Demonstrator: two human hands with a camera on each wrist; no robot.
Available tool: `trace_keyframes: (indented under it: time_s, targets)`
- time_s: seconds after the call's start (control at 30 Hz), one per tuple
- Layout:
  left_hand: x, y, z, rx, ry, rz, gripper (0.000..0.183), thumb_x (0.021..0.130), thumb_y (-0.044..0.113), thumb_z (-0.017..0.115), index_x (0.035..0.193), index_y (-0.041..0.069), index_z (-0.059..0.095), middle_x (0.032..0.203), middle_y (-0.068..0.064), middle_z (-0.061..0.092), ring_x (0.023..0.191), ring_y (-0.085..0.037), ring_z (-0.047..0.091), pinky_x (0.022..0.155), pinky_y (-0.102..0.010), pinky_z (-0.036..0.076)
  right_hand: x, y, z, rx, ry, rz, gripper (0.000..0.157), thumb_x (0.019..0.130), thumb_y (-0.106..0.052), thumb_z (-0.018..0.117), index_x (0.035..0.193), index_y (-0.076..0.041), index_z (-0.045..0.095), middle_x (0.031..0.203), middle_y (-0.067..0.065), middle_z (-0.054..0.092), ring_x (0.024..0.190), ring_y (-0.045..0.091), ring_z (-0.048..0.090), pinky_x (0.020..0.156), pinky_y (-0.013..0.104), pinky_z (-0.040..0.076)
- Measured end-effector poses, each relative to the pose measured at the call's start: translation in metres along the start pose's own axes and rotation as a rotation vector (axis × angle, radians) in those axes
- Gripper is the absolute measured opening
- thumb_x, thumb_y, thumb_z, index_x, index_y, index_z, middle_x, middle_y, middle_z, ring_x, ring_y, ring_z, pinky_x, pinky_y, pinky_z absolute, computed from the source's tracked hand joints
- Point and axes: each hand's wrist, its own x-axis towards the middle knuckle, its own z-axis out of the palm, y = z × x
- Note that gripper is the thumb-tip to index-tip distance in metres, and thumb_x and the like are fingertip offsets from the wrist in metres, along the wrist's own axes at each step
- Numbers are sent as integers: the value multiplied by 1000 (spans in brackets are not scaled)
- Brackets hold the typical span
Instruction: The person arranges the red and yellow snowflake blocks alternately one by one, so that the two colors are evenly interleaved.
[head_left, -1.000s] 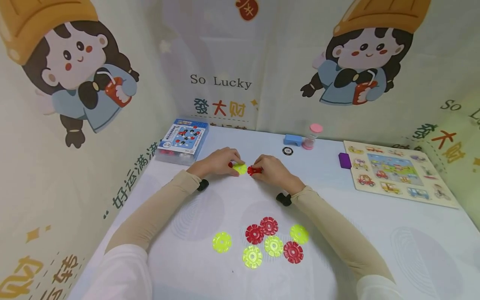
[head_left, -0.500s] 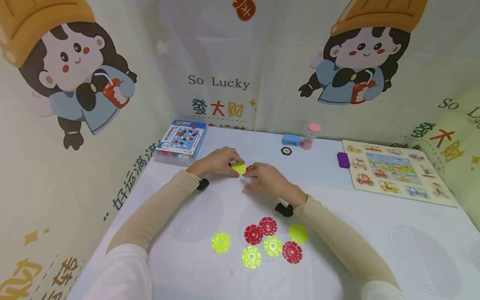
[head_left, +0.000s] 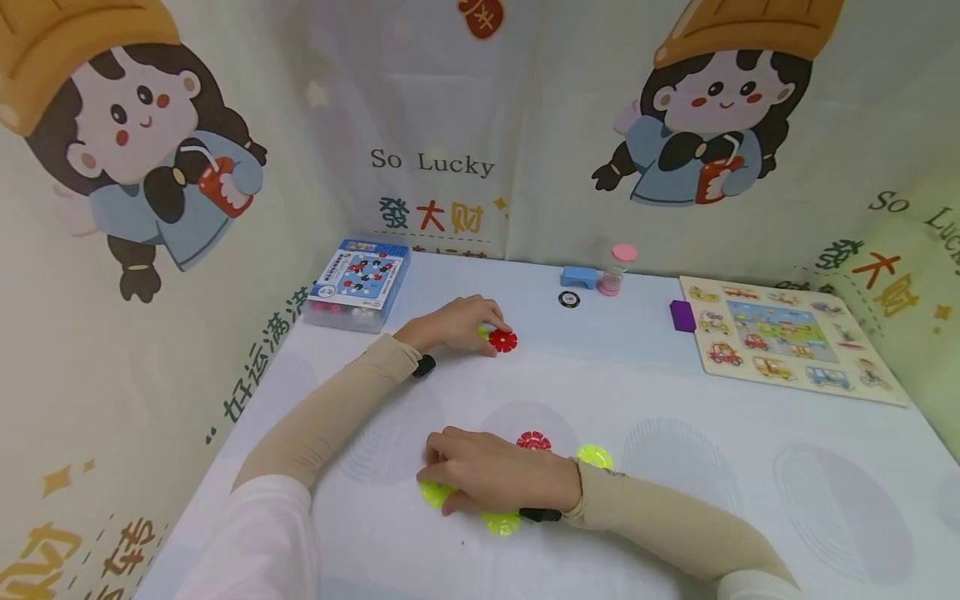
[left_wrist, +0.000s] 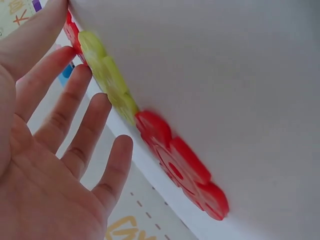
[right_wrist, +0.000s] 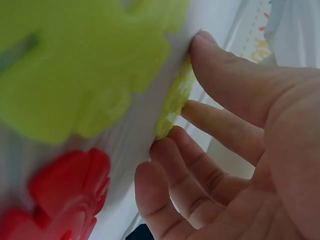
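Fingers of the right hand (head_left: 495,468) seem to pinch a yellow notched plastic disc (right_wrist: 175,105). Those of the left hand (head_left: 461,323), nearly straight, touch another yellow disc (left_wrist: 111,80) beside a red notched disc (left_wrist: 182,167).

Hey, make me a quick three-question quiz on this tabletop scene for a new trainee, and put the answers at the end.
1. Multiple choice: What colour is the disc that the right hand pinches?
A. Blue
B. Red
C. Yellow

2. True or false: The hourglass stands upright beside the blue block.

3. Fill in the missing colour: In the left wrist view, the row of discs by the left hand runs red, ____, red.

Key: 1. C; 2. True; 3. yellow.
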Motion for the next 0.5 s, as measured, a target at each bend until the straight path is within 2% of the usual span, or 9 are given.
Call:
trace_keyframes:
  time_s: [0.13, 0.3, 0.5]
  targets:
    - [0, 1, -1, -2, 12, 7, 47, 79, 40, 74, 124, 31, 63, 121, 6, 56, 116, -14, 46, 98, -36, 39, 1, 2, 2, 23, 15, 18, 39, 80, -40, 73, 114, -22, 65, 106, -6, 53, 98, 7, 49, 81, 12, 44]
    - [0, 3, -1, -4, 18, 25, 45, 80, 40, 74, 123, 29, 64, 119, 6, 58, 115, -15, 47, 98, -37, 39, 2, 0, 3, 49, -15, 80, 43, 79, -43, 73, 112, -18, 62, 108, -6, 53, 96, 6, 47, 77, 11, 43]
    - [1, 3, -1, -2, 34, 22, 44, 79, 39, 75, 121, 29, 66, 118, 7, 60, 114, -13, 48, 99, -37, 39, 3, -5, -1, -6, -74, 97, 40, 80, -44, 71, 113, -21, 62, 107, -7, 57, 92, 6, 51, 74, 13, 45]
